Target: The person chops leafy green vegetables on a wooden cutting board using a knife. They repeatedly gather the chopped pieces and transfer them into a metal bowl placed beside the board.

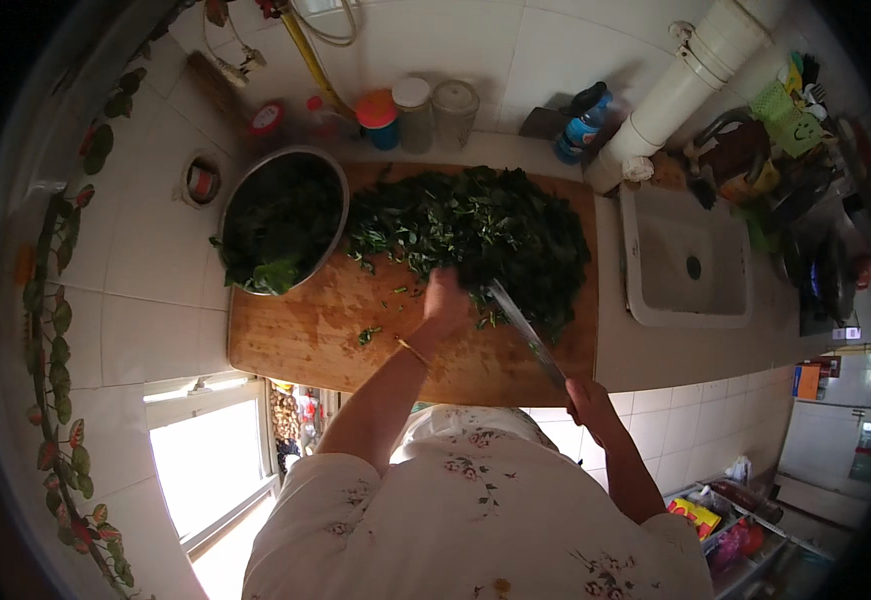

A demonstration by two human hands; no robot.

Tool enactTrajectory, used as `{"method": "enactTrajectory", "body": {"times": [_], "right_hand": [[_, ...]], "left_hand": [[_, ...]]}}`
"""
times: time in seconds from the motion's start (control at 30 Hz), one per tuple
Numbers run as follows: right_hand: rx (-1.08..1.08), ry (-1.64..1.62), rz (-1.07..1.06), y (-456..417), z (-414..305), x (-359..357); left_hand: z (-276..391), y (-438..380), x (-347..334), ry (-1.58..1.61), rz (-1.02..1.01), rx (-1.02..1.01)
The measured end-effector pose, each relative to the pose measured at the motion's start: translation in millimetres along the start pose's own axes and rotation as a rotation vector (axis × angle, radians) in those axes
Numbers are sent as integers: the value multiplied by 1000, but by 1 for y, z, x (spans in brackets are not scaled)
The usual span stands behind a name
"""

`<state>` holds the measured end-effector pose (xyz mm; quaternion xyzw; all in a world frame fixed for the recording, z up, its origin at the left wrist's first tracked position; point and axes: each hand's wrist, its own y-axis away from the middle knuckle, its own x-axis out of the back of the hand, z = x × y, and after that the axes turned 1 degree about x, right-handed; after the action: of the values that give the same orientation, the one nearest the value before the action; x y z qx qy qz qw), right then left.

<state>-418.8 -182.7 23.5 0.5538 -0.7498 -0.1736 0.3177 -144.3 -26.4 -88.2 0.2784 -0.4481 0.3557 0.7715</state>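
Note:
My right hand point(590, 406) grips the handle of a kitchen knife point(521, 324), whose blade reaches up and left to the near edge of a pile of chopped leafy greens point(495, 217). Against that same edge, left of the blade, is my left hand point(446, 294), blurred, its fingers hidden among the leaves. Whether it grasps any of them I cannot tell. Beneath the greens lies a large wooden cutting board point(315, 337), with small cut bits scattered over it. A metal bowl point(345, 196) of whole-looking green leaves point(281, 225) stands at the board's far left.
Along the tiled wall stand an orange-lidded blue container point(379, 120), two clear jars and a blue bottle point(584, 131). A white pipe point(675, 82) slants down behind the board's right corner. To the right is a white sink point(634, 259), with dishes and utensils crowded beyond it.

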Motion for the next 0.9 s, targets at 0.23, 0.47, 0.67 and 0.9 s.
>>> {"method": "enactTrajectory", "body": {"times": [0.23,0.47,0.67,0.9], "right_hand": [[-251,-204,110,44,-3,29],[-142,-193,40,59,-30,26],[116,261,89,27,-2,-8],[164,249,94,5,10,-50]], "left_hand": [[49,10,20,473,-307,252],[4,40,60,118,-146,24],[-28,69,152,99,346,89],[-148,50,237,-171,415,173]]}}
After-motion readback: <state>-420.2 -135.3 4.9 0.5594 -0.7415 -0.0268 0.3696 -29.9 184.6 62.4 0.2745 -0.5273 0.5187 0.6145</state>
